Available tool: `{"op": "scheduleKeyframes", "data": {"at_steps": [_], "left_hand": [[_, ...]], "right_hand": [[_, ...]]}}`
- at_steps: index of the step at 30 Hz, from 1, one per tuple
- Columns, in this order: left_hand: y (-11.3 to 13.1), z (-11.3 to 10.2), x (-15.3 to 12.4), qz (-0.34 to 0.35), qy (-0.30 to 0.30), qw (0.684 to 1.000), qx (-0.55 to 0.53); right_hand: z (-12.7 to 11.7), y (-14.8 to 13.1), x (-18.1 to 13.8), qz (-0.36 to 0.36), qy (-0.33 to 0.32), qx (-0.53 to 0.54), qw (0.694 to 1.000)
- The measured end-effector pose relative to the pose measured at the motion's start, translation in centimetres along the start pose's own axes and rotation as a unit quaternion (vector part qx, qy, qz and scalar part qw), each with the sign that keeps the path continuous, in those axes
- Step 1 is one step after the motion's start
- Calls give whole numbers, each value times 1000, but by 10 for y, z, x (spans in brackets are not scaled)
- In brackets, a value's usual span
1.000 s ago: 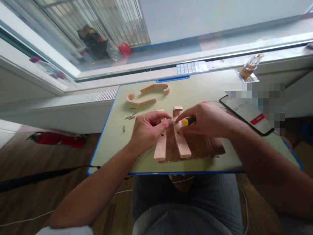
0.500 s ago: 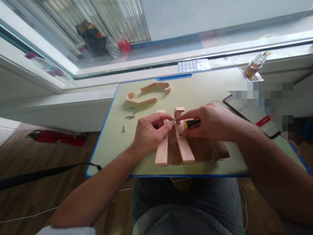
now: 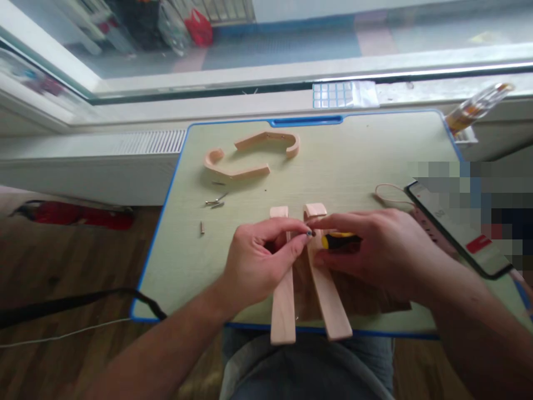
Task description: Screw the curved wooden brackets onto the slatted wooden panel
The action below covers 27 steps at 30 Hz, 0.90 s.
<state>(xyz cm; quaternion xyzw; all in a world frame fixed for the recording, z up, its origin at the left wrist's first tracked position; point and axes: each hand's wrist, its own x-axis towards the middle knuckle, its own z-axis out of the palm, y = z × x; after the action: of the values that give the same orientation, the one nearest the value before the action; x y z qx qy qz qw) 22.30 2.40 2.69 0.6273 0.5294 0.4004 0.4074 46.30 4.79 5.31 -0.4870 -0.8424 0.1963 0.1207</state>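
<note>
Between the thumb and forefinger of my left hand (image 3: 262, 255) is a small metal screw (image 3: 308, 234), at the edge of the right-hand wooden piece. My right hand (image 3: 378, 244) is closed around a yellow and black screwdriver (image 3: 341, 240), its forefinger reaching to the screw. Its thumb lies against the right bent wooden piece (image 3: 333, 305). A matching left wooden piece (image 3: 283, 311) passes beneath my left hand. Both pieces have curled far ends, and their flat near ends overhang the table's front edge. The screwdriver's shaft is hidden.
Two more hooked wooden pieces (image 3: 266, 136) lie at the back of the table (image 3: 353, 166). Several loose screws (image 3: 214, 203) are at the left. A brown sheet (image 3: 358, 294) lies under the work. A phone (image 3: 458, 233) and a looped cord (image 3: 385, 191) are at the right.
My view has shifted, so the table looks nearer. The two wooden pieces now stick out past the front edge. Both hands keep their pinch together at the screw.
</note>
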Motion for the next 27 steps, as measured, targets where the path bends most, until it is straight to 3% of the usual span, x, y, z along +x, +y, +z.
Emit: {"op": "scheduleKeyframes", "data": {"at_steps": [10, 18, 24, 27], "left_hand": [[13, 2, 10, 40, -49, 991, 116], [10, 1, 6, 41, -70, 982, 173], [11, 0, 4, 36, -71, 982, 172], [10, -2, 3, 42, -82, 982, 166]], "right_hand": [[1, -2, 0, 8, -9, -4, 1000], [1, -2, 0, 14, -5, 66, 998], [-4, -6, 0, 3, 66, 42, 997], [-2, -8, 0, -20, 69, 110, 991]]}}
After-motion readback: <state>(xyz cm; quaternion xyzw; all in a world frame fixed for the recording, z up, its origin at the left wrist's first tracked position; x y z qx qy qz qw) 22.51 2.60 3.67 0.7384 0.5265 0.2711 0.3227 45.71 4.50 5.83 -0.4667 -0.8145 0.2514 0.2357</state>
